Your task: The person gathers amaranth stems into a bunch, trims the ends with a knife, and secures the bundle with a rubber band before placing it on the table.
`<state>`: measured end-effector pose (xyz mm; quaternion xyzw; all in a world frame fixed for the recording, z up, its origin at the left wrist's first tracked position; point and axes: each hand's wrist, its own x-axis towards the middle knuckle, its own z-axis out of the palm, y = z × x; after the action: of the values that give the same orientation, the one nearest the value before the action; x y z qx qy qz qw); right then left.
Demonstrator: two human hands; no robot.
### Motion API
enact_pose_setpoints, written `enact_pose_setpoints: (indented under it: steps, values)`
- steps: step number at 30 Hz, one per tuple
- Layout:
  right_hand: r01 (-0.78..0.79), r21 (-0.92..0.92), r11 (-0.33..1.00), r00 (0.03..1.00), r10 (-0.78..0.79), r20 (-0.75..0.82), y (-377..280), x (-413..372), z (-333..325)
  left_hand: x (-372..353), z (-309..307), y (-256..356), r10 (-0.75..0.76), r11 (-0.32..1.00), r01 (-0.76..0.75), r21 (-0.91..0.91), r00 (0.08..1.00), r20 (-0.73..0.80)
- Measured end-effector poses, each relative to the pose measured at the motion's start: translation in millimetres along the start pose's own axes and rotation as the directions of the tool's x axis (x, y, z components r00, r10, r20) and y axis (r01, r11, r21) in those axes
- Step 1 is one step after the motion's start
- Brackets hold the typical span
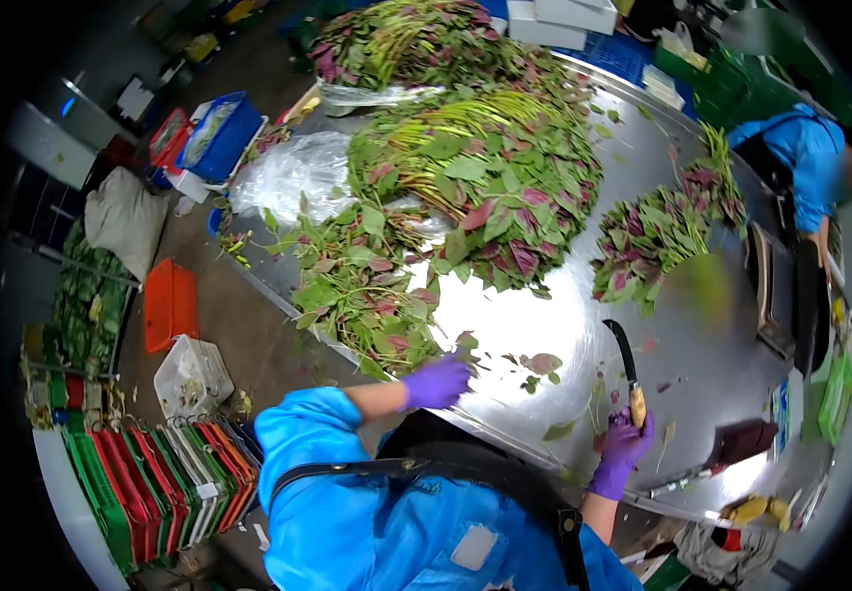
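knife [626,369] upright in right hand [623,448], left hand [436,382] at leafy greens [357,295]

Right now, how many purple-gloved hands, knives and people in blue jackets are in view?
Purple-gloved hands: 2, the left hand and the right hand
Knives: 1, the knife gripped in the right hand
People in blue jackets: 2, the camera wearer and a co-worker at far right
Total: 5

Bright overhead glare on the steel table [534,315]; fisheye edges dark, blurred.
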<state>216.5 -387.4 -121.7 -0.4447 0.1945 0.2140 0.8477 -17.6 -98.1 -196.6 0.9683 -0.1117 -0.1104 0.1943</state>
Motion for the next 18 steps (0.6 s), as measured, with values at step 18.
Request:
enact_pose_setpoints:
  steps: [18]
  values:
    - [0.026, -0.703, 0.711, 0.87, -0.363, -0.335, 67, 45, -136, -237, -94, -337, -0.709, 0.517, 0.648, 0.559, 0.69, -0.143]
